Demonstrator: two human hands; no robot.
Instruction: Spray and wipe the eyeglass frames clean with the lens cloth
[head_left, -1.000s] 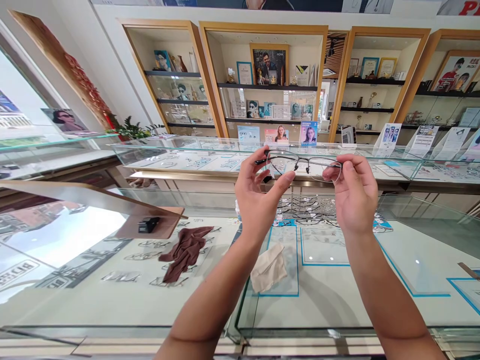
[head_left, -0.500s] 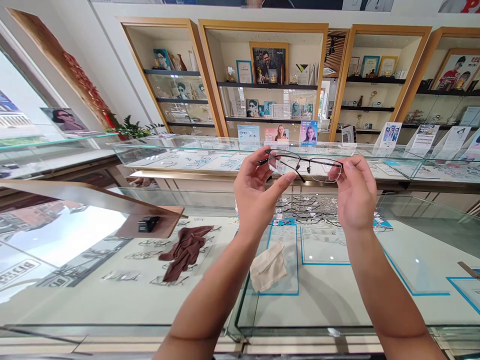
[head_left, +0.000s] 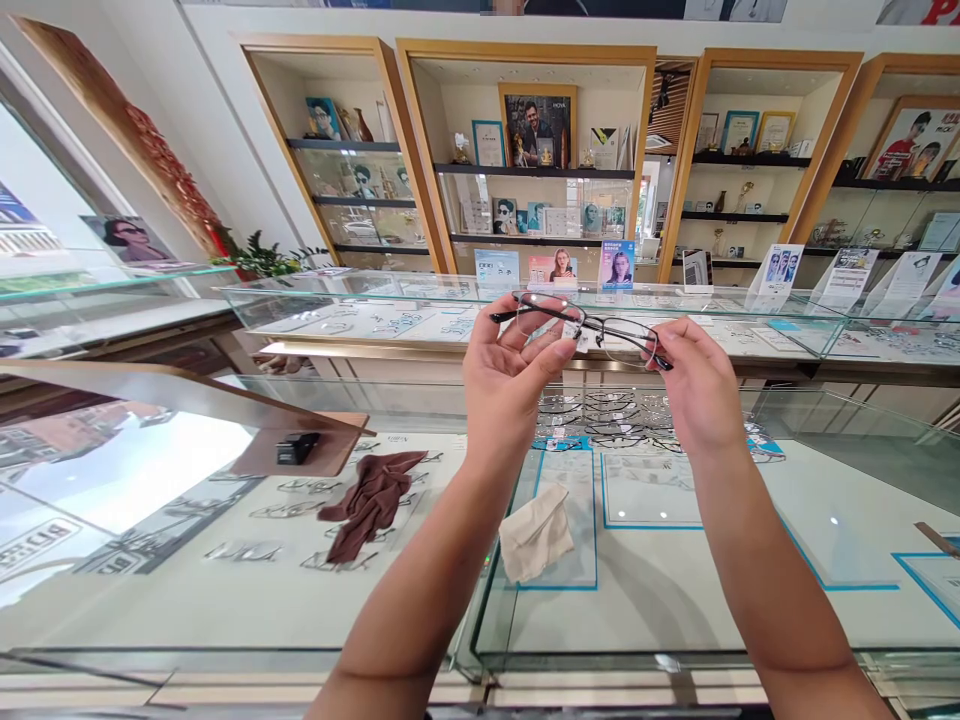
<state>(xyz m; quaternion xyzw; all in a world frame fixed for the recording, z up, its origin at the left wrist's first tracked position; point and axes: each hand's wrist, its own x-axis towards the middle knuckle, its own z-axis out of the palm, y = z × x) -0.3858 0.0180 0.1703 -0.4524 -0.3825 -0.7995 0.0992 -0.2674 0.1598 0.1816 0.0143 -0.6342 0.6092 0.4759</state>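
Observation:
Held up in front of me over the glass counter is a pair of eyeglasses (head_left: 611, 328) with a dark half-rim frame and clear lenses. My left hand (head_left: 504, 385) grips it near the left lens, thumb in front and fingers behind. With thumb and fingertips closed, my right hand (head_left: 701, 385) pinches the other end by the right lens. A dark temple tip shows beside the right fingers. Below the left forearm, a cream cloth (head_left: 536, 535) lies crumpled on the counter top. Farther left is a brown cloth (head_left: 375, 500), also crumpled.
A mirror (head_left: 127, 480) in a wooden frame leans over the left of the counter. Several eyeglass frames (head_left: 619, 420) sit in rows inside the glass case (head_left: 630, 620). Beyond runs another glass display counter (head_left: 360, 345) with upright cards (head_left: 776, 280). Wooden shelves line the wall.
The eyeglasses have turned and shifted slightly left, so a temple tip now shows at the right hand. Both hands moved a little left with them. The cloths stayed put.

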